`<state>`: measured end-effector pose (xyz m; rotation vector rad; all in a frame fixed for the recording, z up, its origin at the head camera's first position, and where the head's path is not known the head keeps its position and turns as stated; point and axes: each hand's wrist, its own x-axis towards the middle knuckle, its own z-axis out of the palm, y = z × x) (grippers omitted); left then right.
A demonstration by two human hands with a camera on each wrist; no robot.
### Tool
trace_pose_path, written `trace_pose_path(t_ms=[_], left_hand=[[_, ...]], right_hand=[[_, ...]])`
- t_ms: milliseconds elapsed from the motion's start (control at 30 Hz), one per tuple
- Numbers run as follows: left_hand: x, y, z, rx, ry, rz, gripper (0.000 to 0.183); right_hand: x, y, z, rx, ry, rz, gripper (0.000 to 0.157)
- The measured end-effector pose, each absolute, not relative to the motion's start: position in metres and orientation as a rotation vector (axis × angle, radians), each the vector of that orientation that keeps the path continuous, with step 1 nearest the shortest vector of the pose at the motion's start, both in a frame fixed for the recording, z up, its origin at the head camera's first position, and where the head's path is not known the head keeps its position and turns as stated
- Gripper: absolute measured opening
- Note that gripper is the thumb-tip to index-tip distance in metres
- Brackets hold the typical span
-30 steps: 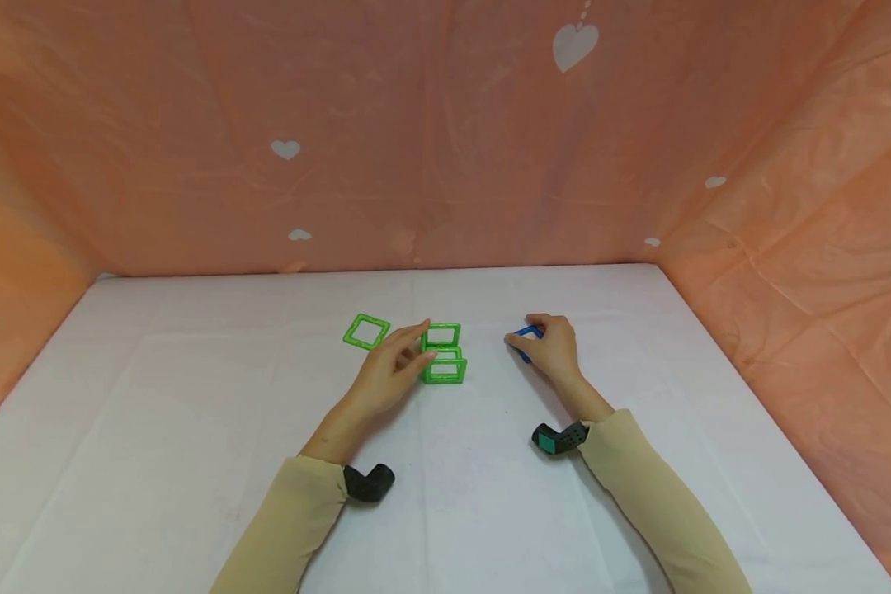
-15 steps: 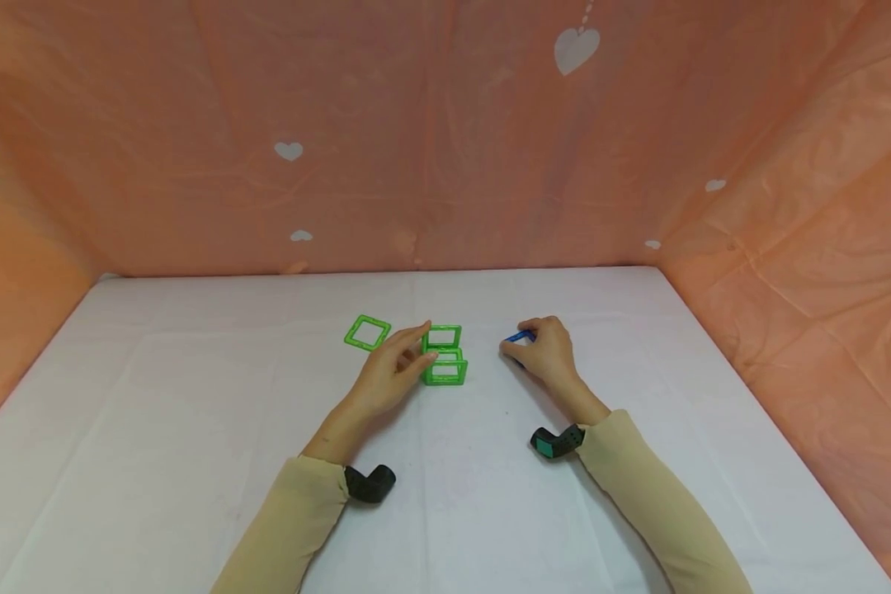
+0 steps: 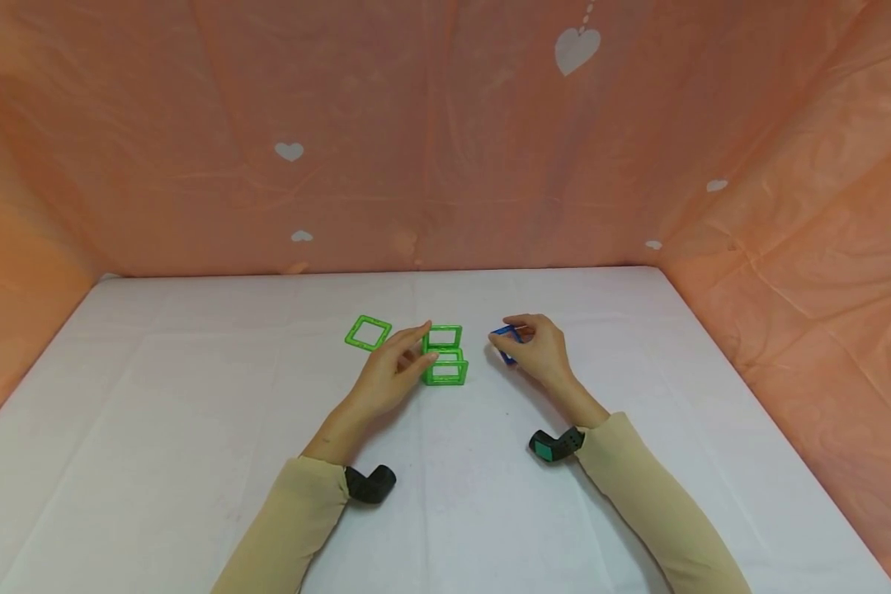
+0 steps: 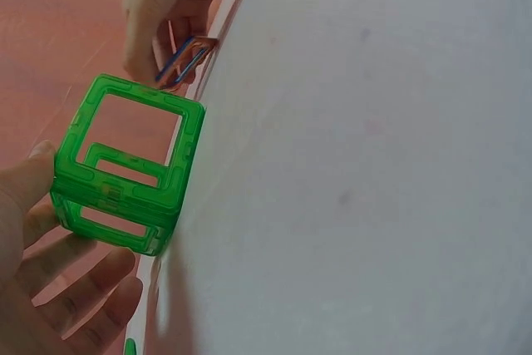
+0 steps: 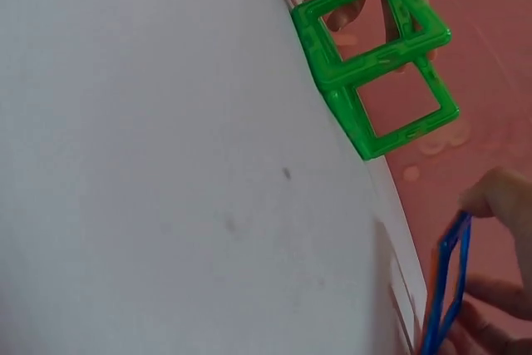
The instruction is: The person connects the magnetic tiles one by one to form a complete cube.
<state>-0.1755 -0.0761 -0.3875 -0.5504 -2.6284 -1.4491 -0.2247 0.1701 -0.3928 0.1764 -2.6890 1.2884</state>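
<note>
Green square-frame magnetic tiles stand joined as a box-like structure [image 3: 445, 382] at the table's middle. My left hand [image 3: 384, 378] holds its left side, thumb at the near panel and index finger at the far one. The left wrist view shows the other fingers spread below the green structure [image 4: 112, 195]. To the right, my right hand [image 3: 544, 351] pinches a blue square-frame magnetic tile [image 5: 442, 280] between thumb and fingers, tilted and apart from the green pieces. An orange edge shows alongside the blue frame; whether it is a second tile I cannot tell.
A loose green square tile [image 3: 353, 328] lies flat beyond my left hand. White cloth covers the table [image 3: 193, 429]. Orange sheets [image 3: 416, 148] with pale hearts hang behind and at the sides.
My right hand has moved left with the blue tile, closer to the green structure, and the tile has turned. My left hand stays on the green structure.
</note>
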Motion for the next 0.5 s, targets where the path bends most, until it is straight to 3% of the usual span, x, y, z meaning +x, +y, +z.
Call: trace_pose_path(t_ms=[500], left_hand=[[-0.176, -0.076, -0.3883, -0.548, -2.624, -1.454, 0.052]], right_hand=[[-0.2258, 0.1673, -0.3935, 0.476, -2.491, 1.718, 0.044]])
